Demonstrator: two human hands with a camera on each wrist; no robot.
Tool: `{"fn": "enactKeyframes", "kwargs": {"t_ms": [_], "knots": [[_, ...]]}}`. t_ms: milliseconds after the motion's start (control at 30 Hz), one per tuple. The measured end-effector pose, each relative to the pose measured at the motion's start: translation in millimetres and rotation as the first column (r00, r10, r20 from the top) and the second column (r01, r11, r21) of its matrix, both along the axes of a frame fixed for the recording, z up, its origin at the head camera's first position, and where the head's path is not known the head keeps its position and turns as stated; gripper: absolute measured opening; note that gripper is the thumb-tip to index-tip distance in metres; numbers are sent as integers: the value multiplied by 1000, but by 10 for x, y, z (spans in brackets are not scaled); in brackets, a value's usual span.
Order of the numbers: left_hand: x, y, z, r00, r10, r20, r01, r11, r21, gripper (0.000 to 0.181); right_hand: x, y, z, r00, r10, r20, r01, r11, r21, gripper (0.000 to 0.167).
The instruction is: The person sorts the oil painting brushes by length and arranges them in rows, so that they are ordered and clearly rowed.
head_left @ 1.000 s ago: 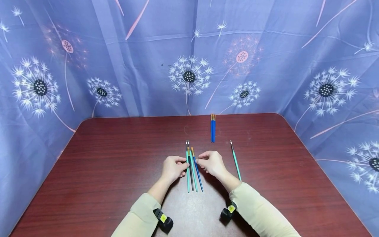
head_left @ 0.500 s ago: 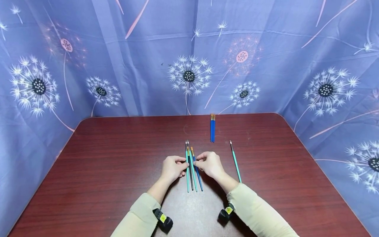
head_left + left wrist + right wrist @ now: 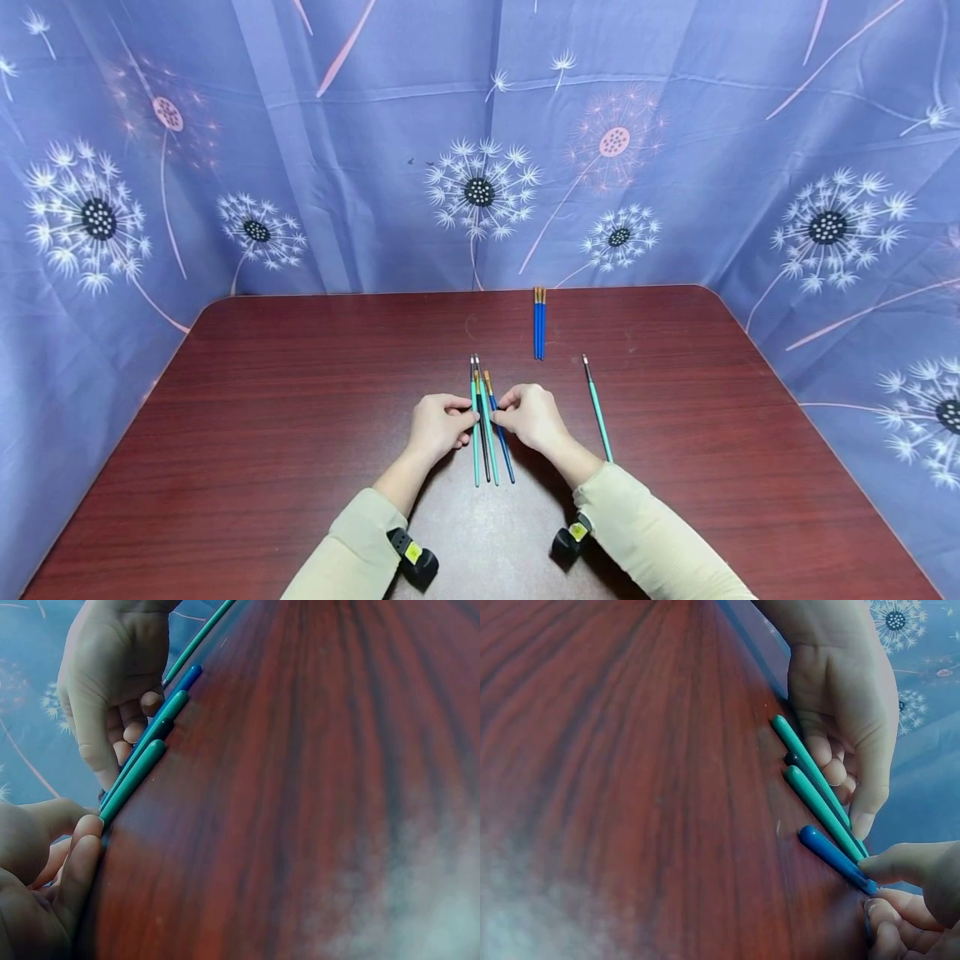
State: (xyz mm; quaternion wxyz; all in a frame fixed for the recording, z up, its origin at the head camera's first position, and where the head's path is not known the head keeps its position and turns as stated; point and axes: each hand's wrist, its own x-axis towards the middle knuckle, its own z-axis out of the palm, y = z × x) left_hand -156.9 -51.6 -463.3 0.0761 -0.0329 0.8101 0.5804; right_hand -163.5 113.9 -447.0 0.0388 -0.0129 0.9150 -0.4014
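Note:
In the head view, a loose row of paintbrushes lies between my hands, bristles pointing away: a left teal paintbrush (image 3: 476, 462), a black paintbrush (image 3: 485, 458), a second teal paintbrush (image 3: 493, 460) and a dark blue paintbrush (image 3: 505, 454). My left hand (image 3: 437, 427) pinches the left teal one between thumb and fingers. From the other side, my right hand (image 3: 538, 418) has thumb and fingers about the blue paintbrush (image 3: 832, 855), its thumb tip touching the second teal paintbrush (image 3: 821, 806). Finger undersides are partly hidden.
Several blue paintbrushes (image 3: 539, 329) lie together at the table's far edge. Another teal paintbrush (image 3: 597, 412) lies to the right, its lower end by my right sleeve (image 3: 645, 521). A blue dandelion-print cloth (image 3: 360, 167) hangs behind the brown table (image 3: 300, 358).
My right hand has shifted slightly left, bringing its thumb over the blue paintbrush to the second teal one. My left hand and the paintbrushes have hardly moved.

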Motion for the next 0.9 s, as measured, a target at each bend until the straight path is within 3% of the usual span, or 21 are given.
{"fn": "enactKeyframes", "kwargs": {"t_ms": [200,467,900], "knots": [[4,-2,-6,1000,-4,10,4,1000,12,26,-13,13,18,999,21,-25,-18,994,108,12],[8,-9,17,1000,-2,6,1,1000,13,25,-26,33,68,1000,3,2,-3,979,202,13],[8,-7,25,1000,-5,9,5,1000,14,25,-62,86,37,999,-30,-29,34,991,129,11]]}}
